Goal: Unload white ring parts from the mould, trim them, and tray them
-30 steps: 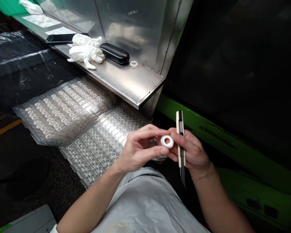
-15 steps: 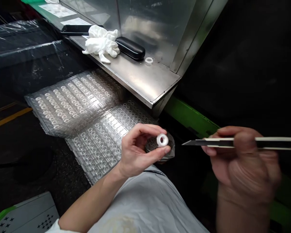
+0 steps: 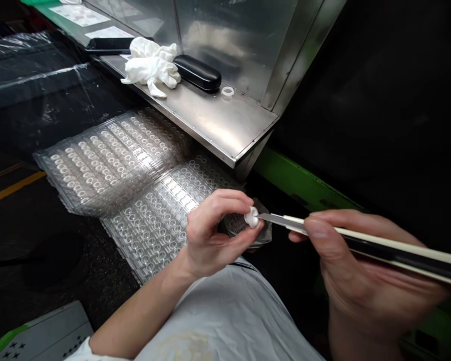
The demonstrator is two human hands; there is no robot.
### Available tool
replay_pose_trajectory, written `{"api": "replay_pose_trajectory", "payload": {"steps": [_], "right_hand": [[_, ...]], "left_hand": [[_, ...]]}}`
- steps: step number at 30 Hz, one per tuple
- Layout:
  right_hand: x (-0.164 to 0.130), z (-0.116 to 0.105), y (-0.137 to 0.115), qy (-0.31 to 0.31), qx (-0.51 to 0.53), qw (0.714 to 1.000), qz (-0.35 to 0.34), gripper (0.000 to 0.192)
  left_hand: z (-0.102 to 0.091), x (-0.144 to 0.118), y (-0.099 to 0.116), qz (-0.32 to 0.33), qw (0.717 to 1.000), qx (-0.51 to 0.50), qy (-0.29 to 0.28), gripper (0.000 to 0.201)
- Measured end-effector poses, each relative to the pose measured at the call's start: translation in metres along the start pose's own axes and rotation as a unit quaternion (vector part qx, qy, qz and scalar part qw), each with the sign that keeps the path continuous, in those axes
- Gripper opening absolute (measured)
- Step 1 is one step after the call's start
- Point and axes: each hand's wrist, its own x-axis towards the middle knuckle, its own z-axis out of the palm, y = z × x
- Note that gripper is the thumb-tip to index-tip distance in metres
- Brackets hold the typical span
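My left hand pinches a white ring above the clear trays; right hand grips a knife, blade tip touching it. A slip w/ the blade could cut my thumb.

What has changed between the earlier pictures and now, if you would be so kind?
The right hand turned the utility knife from upright beside the white ring to level, drew away to the right, then came back, so the blade tip now meets the ring. The left hand kept the ring pinched throughout. The clear trays, white gloves and black case on the steel shelf lie as before.
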Motion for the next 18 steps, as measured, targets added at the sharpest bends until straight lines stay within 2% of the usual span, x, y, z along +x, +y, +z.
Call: {"api": "replay_pose_trajectory", "payload": {"steps": [2, 4, 12, 15, 18], "right_hand": [[-0.001, 0.005, 0.000, 0.040, -0.047, 0.998, -0.031, 0.012], [-0.002, 0.008, 0.000, 0.051, -0.066, 0.996, -0.042, 0.009], [-0.003, 0.005, 0.006, -0.006, -0.031, 0.999, -0.014, 0.022], [-0.001, 0.008, 0.010, 0.015, -0.043, 0.998, -0.031, 0.019], [0.000, 0.008, 0.012, 0.033, -0.055, 0.997, -0.049, 0.016]], "left_hand": [[-0.001, 0.000, 0.000, 0.011, 1.000, 0.022, -0.009, 0.043], [-0.003, 0.001, -0.001, 0.024, 0.999, 0.038, -0.018, 0.043], [-0.006, 0.002, -0.003, 0.037, 0.998, 0.054, -0.026, 0.041], [-0.006, 0.000, -0.005, 0.022, 0.999, 0.040, -0.028, 0.042], [-0.005, -0.002, -0.005, -0.024, 0.999, -0.004, -0.030, 0.044]]}}
